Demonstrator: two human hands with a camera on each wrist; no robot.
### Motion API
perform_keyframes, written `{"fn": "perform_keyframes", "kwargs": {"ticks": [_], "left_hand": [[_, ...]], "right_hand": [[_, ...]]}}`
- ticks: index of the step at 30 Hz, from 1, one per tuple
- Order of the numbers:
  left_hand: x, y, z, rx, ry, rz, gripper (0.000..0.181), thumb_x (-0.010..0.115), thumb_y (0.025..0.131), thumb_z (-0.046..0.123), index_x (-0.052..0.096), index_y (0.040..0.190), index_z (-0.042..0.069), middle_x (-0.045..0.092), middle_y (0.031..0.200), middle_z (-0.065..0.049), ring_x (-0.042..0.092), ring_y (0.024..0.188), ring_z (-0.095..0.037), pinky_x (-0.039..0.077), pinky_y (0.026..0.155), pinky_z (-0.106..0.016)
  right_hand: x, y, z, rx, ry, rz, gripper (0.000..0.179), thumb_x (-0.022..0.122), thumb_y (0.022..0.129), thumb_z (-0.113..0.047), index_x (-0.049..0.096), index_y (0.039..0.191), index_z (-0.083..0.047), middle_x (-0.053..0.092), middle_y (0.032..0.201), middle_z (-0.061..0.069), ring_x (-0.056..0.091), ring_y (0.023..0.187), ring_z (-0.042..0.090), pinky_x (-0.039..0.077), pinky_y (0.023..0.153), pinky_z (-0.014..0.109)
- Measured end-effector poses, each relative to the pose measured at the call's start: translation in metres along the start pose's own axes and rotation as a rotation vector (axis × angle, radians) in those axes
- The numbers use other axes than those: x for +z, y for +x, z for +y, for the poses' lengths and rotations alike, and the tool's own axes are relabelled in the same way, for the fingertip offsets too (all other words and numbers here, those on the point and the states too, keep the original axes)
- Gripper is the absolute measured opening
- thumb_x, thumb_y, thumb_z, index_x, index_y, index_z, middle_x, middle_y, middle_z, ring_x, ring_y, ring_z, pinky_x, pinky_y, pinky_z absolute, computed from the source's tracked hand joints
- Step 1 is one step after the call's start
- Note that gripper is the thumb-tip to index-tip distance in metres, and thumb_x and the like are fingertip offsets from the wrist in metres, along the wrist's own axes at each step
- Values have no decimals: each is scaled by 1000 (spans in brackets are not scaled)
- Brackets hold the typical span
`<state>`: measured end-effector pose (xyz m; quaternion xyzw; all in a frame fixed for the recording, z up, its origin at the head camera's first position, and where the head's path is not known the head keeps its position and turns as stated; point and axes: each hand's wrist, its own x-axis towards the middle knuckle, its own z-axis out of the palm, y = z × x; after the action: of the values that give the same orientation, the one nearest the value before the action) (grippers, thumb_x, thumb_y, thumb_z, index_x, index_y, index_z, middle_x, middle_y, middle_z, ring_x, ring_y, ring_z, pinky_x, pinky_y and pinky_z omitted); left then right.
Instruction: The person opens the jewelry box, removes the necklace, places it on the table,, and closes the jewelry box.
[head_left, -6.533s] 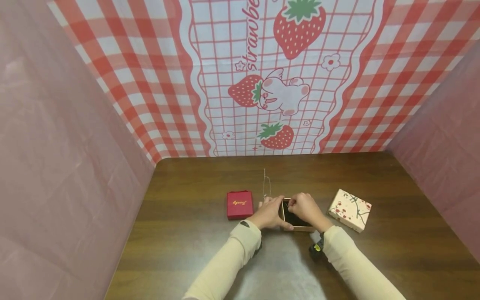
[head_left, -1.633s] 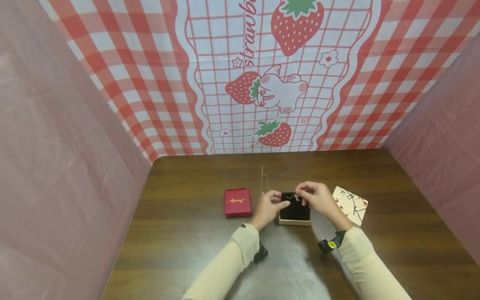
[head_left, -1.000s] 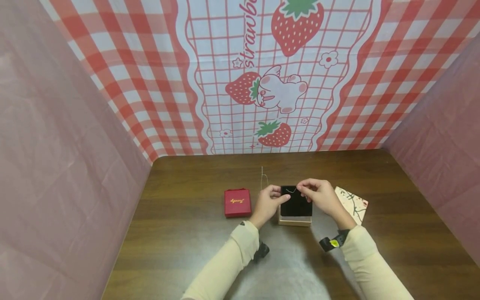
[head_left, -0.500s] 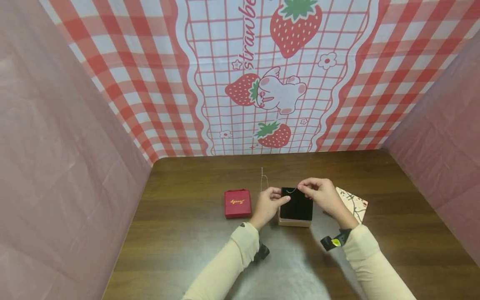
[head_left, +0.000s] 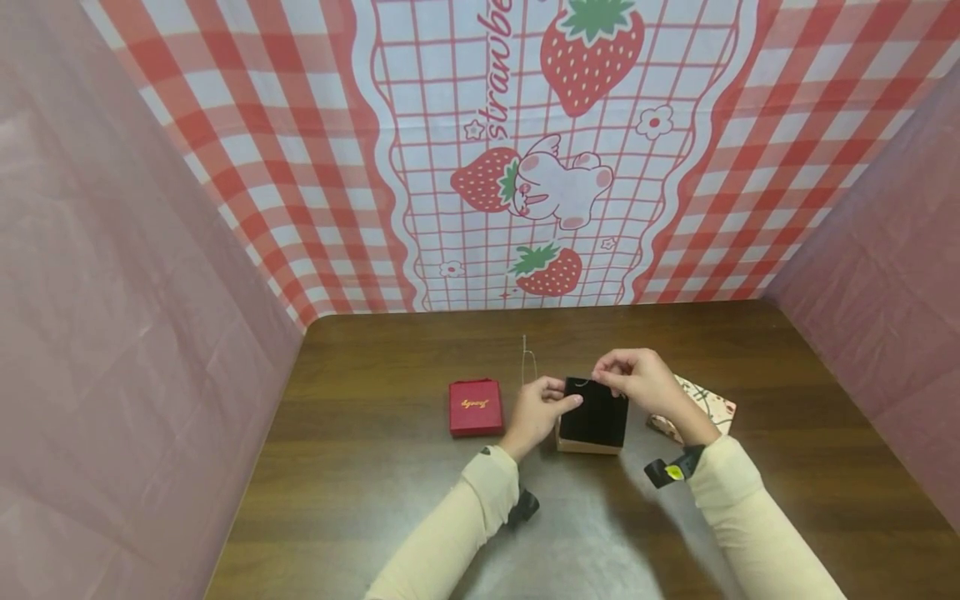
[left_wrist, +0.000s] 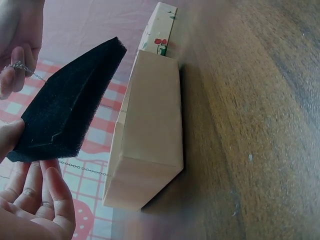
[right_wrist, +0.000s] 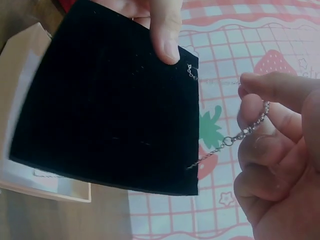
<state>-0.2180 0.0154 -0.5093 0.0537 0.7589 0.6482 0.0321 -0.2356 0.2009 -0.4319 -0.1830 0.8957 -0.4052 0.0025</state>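
My left hand (head_left: pixel 542 412) pinches a black foam jewelry-box insert (head_left: pixel 596 417) at its left edge, thumb on the face and fingers behind. The insert is tilted above the open cream box (left_wrist: pixel 150 115), which sits on the table. My right hand (head_left: pixel 641 383) is at the insert's far right corner. Its fingers pinch a silver chain (right_wrist: pixel 245 132) with a sparkling beaded part, drawn taut from the insert's edge in the right wrist view. A short piece of chain shows at the insert's other corner, by the left thumb. More chain hangs behind the insert toward the box.
A red box (head_left: pixel 476 406) with gold lettering stands left of the hands. Behind the left hand a thin necklace (head_left: pixel 529 362) lies on the wooden table (head_left: pixel 360 467). A cream lid with floral print (head_left: pixel 708 408) lies at the right, partly behind the right wrist.
Earlier the black insert lay inside the box with the right fingers at it; now it is lifted out and held tilted. Lately the right hand has risen slightly, drawing the chain.
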Motion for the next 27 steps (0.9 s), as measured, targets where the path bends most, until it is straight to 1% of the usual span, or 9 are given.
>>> {"fn": "perform_keyframes", "kwargs": {"ticks": [4, 8, 11, 14, 19, 23, 27], "left_hand": [[0, -1, -1, -6, 17, -24, 30, 77, 83, 20, 68, 101, -2, 73, 95, -16, 64, 80, -7, 52, 71, -19], [1, -1, -2, 1, 30, -63, 32, 77, 84, 21, 68, 103, -2, 73, 97, -15, 64, 82, -6, 52, 73, -19], [2, -1, -2, 28, 18, -87, 31, 76, 84, 20, 68, 103, -3, 73, 96, -15, 62, 79, -4, 52, 72, -18], [3, -1, -1, 59, 2, -95, 29, 77, 83, 17, 68, 100, -4, 73, 94, -17, 61, 76, -3, 52, 70, -17], [2, -2, 0, 85, -13, -99, 26, 77, 82, 15, 69, 97, -4, 73, 93, -19, 58, 74, -3, 50, 69, -16], [2, -3, 1, 93, -18, -106, 24, 76, 84, 13, 69, 99, -5, 72, 95, -21, 55, 74, -2, 48, 68, -14], [0, -4, 3, 101, -4, -99, 24, 74, 85, 9, 67, 101, -7, 71, 98, -24, 53, 74, -1, 47, 68, -13]], "right_hand": [[-3, 7, -1, -17, -32, -38, 7, 68, 89, -9, 72, 86, -3, 57, 57, 2, 49, 49, 4, 40, 45, 23], [-5, 13, -1, -17, -26, -44, 8, 67, 90, -8, 73, 88, -3, 58, 59, 3, 48, 48, 5, 42, 44, 24], [-6, 17, -1, -14, -14, -47, 9, 68, 90, -10, 73, 90, -3, 55, 57, 2, 45, 46, 7, 40, 43, 25], [-5, 19, -2, -7, -2, -39, 11, 68, 90, -12, 73, 91, -3, 51, 53, 1, 43, 44, 8, 38, 42, 25], [-2, 23, -1, 42, 25, 24, 13, 68, 91, -14, 73, 93, -2, 52, 52, 2, 43, 43, 8, 36, 40, 24], [-1, 25, 0, 91, 17, 100, 15, 67, 92, -16, 73, 93, -2, 55, 54, 8, 46, 45, 10, 36, 39, 24], [-1, 24, 2, 132, 10, 172, 16, 66, 93, -17, 73, 94, -2, 60, 58, 13, 49, 46, 10, 35, 38, 24]]}}
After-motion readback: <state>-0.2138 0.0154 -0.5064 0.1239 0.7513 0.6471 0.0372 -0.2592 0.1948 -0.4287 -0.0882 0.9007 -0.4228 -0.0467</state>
